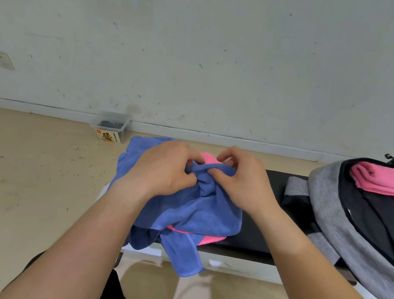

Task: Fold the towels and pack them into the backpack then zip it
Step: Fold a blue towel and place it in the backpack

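Observation:
A crumpled blue towel [189, 214] lies heaped on the left end of a black bench top [254, 236], one corner hanging over the front edge. A pink towel [211, 240] peeks out from under it and behind my fingers. My left hand [162, 170] and my right hand [239, 180] are side by side, both pinching a bunched edge of the blue towel at the top of the heap. On the right lies a grey and black backpack [333, 219], unzipped, with a folded pink towel [386, 181] inside its opening.
A clear plastic box [110, 125] with a label stands on the wooden floor by the white wall, left of the bench. My knees in dark trousers show at the bottom. Floor stretches open to the left.

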Demonstrator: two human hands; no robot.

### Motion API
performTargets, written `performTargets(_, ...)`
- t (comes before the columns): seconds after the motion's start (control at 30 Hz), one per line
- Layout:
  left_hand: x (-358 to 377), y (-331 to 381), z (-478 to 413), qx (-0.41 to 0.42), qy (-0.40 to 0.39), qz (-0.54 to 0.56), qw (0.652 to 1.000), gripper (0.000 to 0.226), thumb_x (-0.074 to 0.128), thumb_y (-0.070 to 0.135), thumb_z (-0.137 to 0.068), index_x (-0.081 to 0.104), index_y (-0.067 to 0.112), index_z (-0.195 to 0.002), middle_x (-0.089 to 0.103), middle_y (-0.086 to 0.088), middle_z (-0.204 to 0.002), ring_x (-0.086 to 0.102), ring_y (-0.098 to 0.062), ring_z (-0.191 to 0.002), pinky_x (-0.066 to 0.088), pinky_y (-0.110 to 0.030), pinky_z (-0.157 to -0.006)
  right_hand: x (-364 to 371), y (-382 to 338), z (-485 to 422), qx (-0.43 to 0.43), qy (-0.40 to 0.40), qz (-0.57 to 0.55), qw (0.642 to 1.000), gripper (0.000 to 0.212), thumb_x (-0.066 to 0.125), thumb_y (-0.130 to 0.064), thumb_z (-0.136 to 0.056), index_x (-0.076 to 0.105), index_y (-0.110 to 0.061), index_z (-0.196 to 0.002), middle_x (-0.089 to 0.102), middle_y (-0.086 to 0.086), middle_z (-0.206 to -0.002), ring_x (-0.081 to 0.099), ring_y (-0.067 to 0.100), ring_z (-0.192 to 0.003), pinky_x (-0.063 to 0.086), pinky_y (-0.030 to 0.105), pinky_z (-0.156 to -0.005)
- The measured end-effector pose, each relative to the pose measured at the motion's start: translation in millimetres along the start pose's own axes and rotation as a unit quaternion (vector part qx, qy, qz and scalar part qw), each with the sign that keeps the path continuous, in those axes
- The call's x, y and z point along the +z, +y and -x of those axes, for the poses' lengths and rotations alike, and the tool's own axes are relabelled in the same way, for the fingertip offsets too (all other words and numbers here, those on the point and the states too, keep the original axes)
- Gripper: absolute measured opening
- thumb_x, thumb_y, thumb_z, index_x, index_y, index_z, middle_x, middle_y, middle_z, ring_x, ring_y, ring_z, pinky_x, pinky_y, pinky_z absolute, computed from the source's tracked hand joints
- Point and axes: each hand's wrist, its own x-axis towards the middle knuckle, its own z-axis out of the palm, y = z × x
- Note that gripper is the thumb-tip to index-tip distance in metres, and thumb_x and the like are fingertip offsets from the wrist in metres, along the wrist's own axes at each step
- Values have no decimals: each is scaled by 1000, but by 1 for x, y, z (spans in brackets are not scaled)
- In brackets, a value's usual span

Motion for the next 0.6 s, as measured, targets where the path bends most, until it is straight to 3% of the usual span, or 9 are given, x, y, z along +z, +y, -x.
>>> performTargets(0.07, 0, 3, 3, -19, -28, 41, 999, 26, 55, 29, -88, 70, 39, -106, 63, 11, -74, 60, -12, -79, 50, -34, -70, 0, 3, 2, 31, -8, 67, 997, 17, 69, -37, -79, 58, -28, -72, 61, -9, -66, 57, 8, -64, 39, 24, -54)
performTargets(0.17, 5, 4, 4, -26, -35, 71, 997, 33, 43, 26, -98, 67, 40, -117, 72, 9, -96, 63, -12, -92, 52, -40, -83, 2, 5, 3, 42, -13, 19, 999, 9, 71, -24, -79, 63, -28, -75, 64, -9, -69, 59, 6, -65, 42, 19, -56)
performTargets(0.23, 8, 3, 5, -14, -35, 65, 997, 37, 48, 25, -98, 59, 41, -129, 70, 10, -82, 63, -9, -80, 53, -41, -78, 2, 1, 5, 42, -15, -81, 996, 23, 67, -8, -78, 69, -27, -90, 71, -10, -81, 65, -1, -76, 46, 10, -63)
performTargets(0.3, 10, 2, 5, -5, -33, 83, 996, 40, 57, 26, -95, 56, 40, -132, 65, 9, -68, 60, -6, -71, 53, -41, -74, 0, -3, 6, 30, -30, -140, 989, 40, 59, 4, -79, 69, -24, -104, 75, -9, -89, 68, -2, -87, 51, 12, -71)
performTargets(0.4, 11, 0, 4, -6, 34, 121, 992, 25, 66, 25, -88, 63, 43, -104, 64, 7, -67, 60, -6, -70, 52, -40, -70, -4, -8, 9, 11, -55, -192, 980, 49, 52, 12, -79, 67, -18, -115, 77, -7, -94, 70, 3, -92, 54, 18, -77)
performTargets(0.47, 11, -1, 3, -9, 87, 122, 989, 21, 72, 27, -82, 59, 42, -86, 62, 9, -72, 57, -5, -71, 49, -33, -67, -3, -9, 10, 12, -51, -216, 975, 45, 54, 11, -80, 66, -17, -113, 76, -4, -96, 71, 5, -90, 55, 20, -75)
performTargets(0.6, 9, 3, 3, 8, 155, 130, 979, 17, 73, 28, -74, 56, 29, -75, 56, 11, -85, 54, -7, -81, 46, -30, -70, -4, -3, 8, 47, -49, -170, 983, 14, 66, -9, -83, 70, -17, -94, 73, -1, -87, 64, 9, -76, 53, 28, -73)
